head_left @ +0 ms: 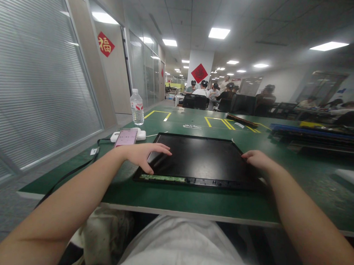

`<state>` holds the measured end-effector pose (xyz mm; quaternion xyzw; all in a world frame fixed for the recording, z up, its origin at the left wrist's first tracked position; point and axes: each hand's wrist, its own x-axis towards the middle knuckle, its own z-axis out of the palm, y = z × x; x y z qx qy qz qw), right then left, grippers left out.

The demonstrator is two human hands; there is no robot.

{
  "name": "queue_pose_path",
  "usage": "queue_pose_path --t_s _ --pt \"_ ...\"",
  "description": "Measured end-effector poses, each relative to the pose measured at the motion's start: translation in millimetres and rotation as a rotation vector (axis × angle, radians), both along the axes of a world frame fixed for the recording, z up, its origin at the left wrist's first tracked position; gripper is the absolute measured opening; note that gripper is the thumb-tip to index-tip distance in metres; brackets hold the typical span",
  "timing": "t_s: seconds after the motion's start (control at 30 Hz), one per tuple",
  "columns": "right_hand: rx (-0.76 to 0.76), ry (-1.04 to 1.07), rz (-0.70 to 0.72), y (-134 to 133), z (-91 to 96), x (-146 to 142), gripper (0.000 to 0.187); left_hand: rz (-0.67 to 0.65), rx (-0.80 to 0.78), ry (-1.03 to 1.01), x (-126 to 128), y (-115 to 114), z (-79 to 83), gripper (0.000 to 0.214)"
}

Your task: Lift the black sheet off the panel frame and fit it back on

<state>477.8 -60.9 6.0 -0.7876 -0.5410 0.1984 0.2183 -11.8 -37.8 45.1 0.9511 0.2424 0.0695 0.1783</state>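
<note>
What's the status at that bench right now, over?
Left hand flat on black panel, left edge. Right hand on its right edge. Panel lies flat on green table. Phone and water bottle beyond left hand.

bright, even light falls from the ceiling panels (pixel 219 32) far above and beyond the left hand (pixel 145 154). the black panel (pixel 199 159) under both hands shows a soft grey sheen and little shadow. glare streaks the glass wall (pixel 35 83) left of that hand. edges bend like a fisheye; distant people and the right margin are blurred.
</note>
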Motion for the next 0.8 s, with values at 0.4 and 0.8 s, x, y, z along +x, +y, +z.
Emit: queue_pose_path --t_s 0.4,0.8 --pt "-0.024 -0.004 0.000 0.1 2.3 -0.2 0.048 -0.011 0.057 0.052 -0.2 -1.4 1.9 0.079" --pt "-0.019 0.047 -0.013 -4.0 1.1 -3.0 0.044 0.389 0.201 0.097 1.0 10.7 -4.2 0.049"
